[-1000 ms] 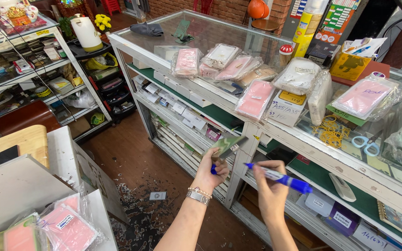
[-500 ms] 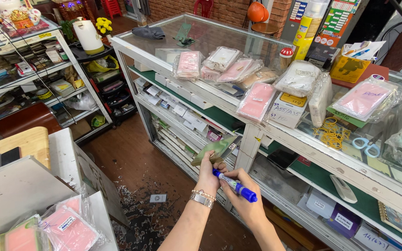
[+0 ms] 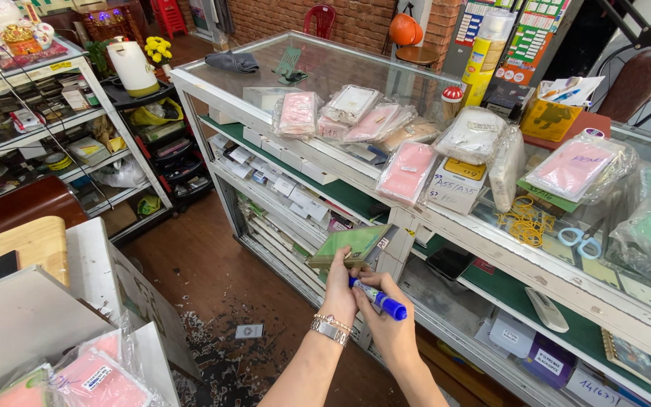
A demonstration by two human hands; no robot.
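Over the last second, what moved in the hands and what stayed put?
The right hand pulled the blue marker in from out at the right until it met the left hand, which now touches the marker's tip end. The left hand stayed raised, holding the green packet in front of the glass display counter. The wristwatch stays on the left wrist; the wrapped pink packets on the counter did not move.

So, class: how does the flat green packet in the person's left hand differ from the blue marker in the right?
The green packet is flat, wide and green; the blue marker is slim, round and blue. The left hand holds the packet up level, while the right hand slants the marker. Both are hand-held before the glass counter.
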